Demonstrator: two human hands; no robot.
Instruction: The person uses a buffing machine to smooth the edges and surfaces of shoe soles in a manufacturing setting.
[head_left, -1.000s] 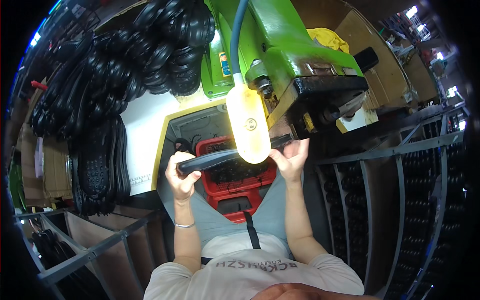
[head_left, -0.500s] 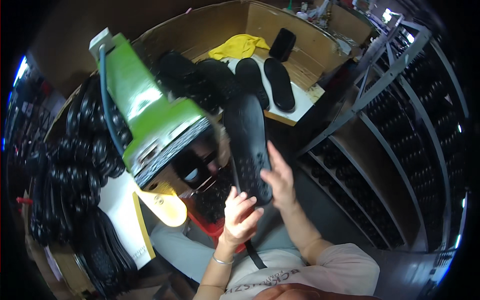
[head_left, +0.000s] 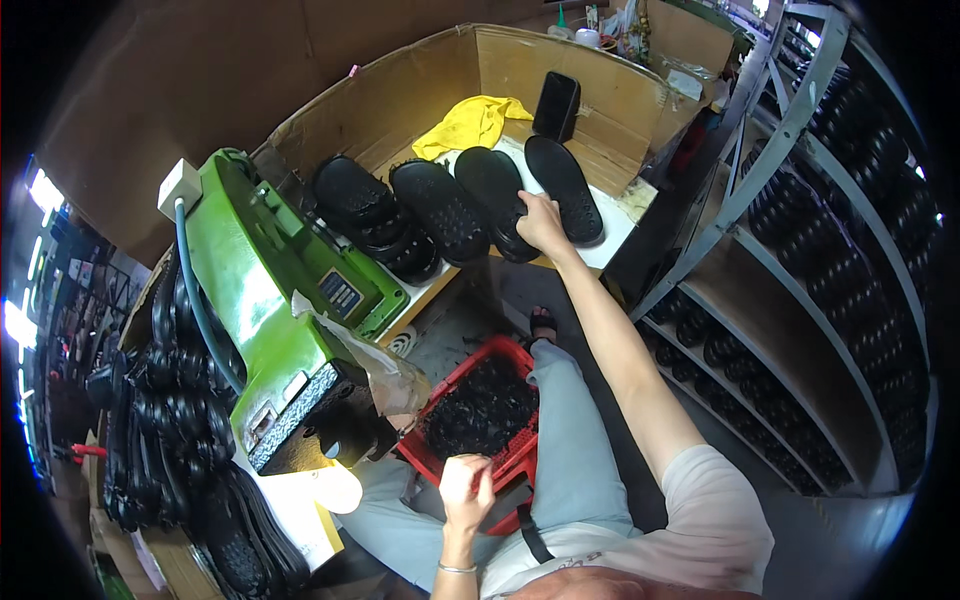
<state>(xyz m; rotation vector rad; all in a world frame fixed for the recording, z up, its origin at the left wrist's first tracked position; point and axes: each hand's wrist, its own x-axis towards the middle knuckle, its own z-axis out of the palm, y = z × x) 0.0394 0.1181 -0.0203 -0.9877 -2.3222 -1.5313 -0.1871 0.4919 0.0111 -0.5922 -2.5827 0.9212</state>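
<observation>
My right hand [head_left: 541, 224] reaches out to the far white board, its fingers closed on the edge of a black shoe sole [head_left: 488, 180]. That sole lies over another one near the board's front edge. To its right rests a single black sole [head_left: 566, 190]; to its left, a sole with a studded face [head_left: 440, 205] and a stack of soles [head_left: 365, 200]. Close to my body, my left hand [head_left: 467, 492] is curled into a loose fist, with nothing visible in it. It is above the near side of a red basket [head_left: 427, 463] filled with black scraps.
A green machine [head_left: 250, 285] with a lit head stands at the left. Behind it hang many black soles [head_left: 175, 390]. Cardboard walls [head_left: 400, 95] surround the board, with a yellow cloth [head_left: 470, 125] and a black block [head_left: 556, 105] beside them. Metal racks [head_left: 790, 130] of soles fill the right.
My right hand has carried the sole from in front of me out to the far board. My left hand has come off the sole and curled closed. The view has shifted.
</observation>
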